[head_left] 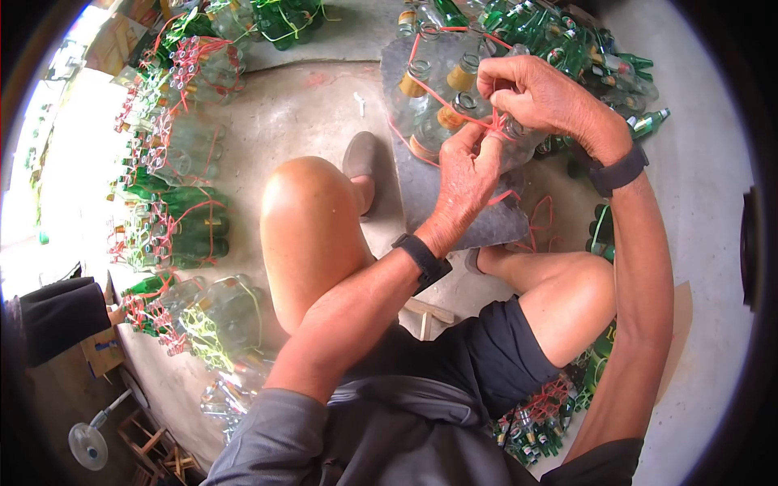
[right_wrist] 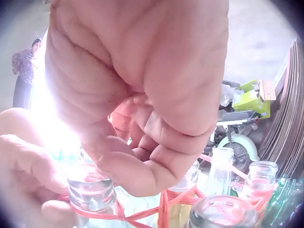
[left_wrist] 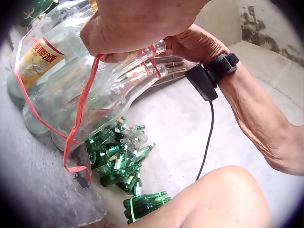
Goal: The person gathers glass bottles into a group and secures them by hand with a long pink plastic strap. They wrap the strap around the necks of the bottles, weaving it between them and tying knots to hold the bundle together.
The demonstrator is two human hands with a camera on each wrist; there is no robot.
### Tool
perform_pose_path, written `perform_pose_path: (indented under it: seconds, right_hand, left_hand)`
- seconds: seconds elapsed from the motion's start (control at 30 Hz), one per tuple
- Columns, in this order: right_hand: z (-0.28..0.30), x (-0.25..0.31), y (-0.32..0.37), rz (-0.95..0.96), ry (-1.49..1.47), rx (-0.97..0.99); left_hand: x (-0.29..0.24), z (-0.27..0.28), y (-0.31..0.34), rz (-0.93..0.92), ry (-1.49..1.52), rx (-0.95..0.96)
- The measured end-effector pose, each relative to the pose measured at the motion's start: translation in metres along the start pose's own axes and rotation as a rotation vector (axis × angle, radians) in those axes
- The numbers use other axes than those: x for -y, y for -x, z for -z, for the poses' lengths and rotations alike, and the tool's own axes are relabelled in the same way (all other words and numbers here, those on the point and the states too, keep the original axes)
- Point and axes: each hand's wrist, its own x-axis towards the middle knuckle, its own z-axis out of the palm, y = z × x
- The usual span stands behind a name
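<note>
A cluster of clear glass bottles (head_left: 460, 77), some with yellow labels, stands on a dark slab (head_left: 421, 190) in front of the person. Red plastic string (head_left: 442, 99) runs round the bottles and crosses between their necks. The left hand (head_left: 470, 172) pinches the string beside a bottle neck; in the left wrist view a loose string tail (left_wrist: 78, 118) hangs below this hand (left_wrist: 142, 23). The right hand (head_left: 541, 95) is just above the necks, fingers curled round the string where it rises from the crossing. Its curled fingers (right_wrist: 137, 166) hide most of the string they hold.
Loose green bottles (head_left: 567, 49) lie heaped beyond the slab at the right. Tied bottle bundles (head_left: 190, 219) line the left side. The person's knees (head_left: 308, 202) flank the work. A fan (head_left: 87, 445) stands at lower left. Another person (right_wrist: 24, 71) stands in the background.
</note>
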Motion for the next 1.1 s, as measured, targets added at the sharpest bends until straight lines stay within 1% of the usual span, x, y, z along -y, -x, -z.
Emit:
perform_pose_path:
  seconds: [0.07,0.13,0.17,0.23,0.37,0.43,0.47,0.57,0.63,0.67,0.73,0.77,0.83,0.87,0.93,0.97,1.03,1.07,1.1]
  right_hand:
    - [0.005,0.001,0.001,-0.015,-0.027,-0.01]
    - [0.008,-0.002,0.001,-0.145,-0.105,0.058]
    - [0.009,-0.003,0.002,-0.144,-0.104,0.057]
    - [0.008,-0.003,0.005,-0.158,-0.213,0.054]
    - [0.007,0.007,0.013,-0.127,-0.312,0.028]
    - [0.016,0.019,0.018,-0.258,-0.407,0.091]
    - [0.018,0.02,0.018,-0.257,-0.406,0.091]
    - [0.02,0.013,0.017,-0.307,-0.364,0.13]
    - [0.013,0.003,0.014,-0.172,-0.176,0.056]
    - [0.014,0.0,0.016,-0.172,-0.175,0.057]
    - [0.018,0.007,0.02,-0.148,0.054,-0.015]
    - [0.02,0.008,0.02,-0.146,0.055,-0.015]
    - [0.023,0.01,0.022,-0.105,0.327,-0.013]
    - [0.025,0.013,0.023,-0.105,0.328,-0.012]
    - [0.026,0.018,0.024,-0.178,0.324,-0.004]
    - [0.028,0.019,0.024,-0.176,0.326,-0.004]
    - [0.031,0.02,0.026,-0.227,0.274,0.031]
    - [0.03,0.02,0.028,-0.226,0.276,0.032]
    - [0.028,0.019,0.03,-0.203,0.306,-0.016]
  left_hand:
    - [-0.001,-0.001,0.0,0.006,0.029,-0.01]
    - [0.001,0.0,-0.002,0.019,0.023,0.011]
    - [0.002,0.0,-0.003,0.017,0.023,0.012]
    - [0.004,0.0,-0.004,-0.058,-0.04,-0.017]
    - [0.001,0.0,-0.003,-0.074,-0.026,-0.031]
    - [-0.002,0.004,-0.003,0.027,-0.067,0.036]
    - [-0.002,0.004,-0.003,0.026,-0.067,0.036]
    - [0.002,0.004,-0.004,-0.023,-0.061,0.039]
    - [0.003,0.004,-0.005,-0.001,-0.058,0.047]
    - [0.003,0.004,-0.004,-0.001,-0.058,0.045]
    - [0.003,0.003,-0.004,-0.002,-0.034,0.047]
    - [0.003,0.003,-0.005,-0.003,-0.035,0.046]
    - [0.005,0.003,-0.005,-0.008,-0.04,0.046]
    - [0.006,0.003,-0.006,-0.008,-0.04,0.046]
    - [0.005,0.004,-0.007,0.012,-0.042,0.047]
    - [0.005,0.004,-0.007,0.009,-0.041,0.045]
    - [0.001,0.005,-0.006,0.034,-0.058,0.022]
    - [0.0,0.005,-0.006,0.033,-0.057,0.021]
    - [0.001,0.005,-0.006,0.029,-0.053,0.011]
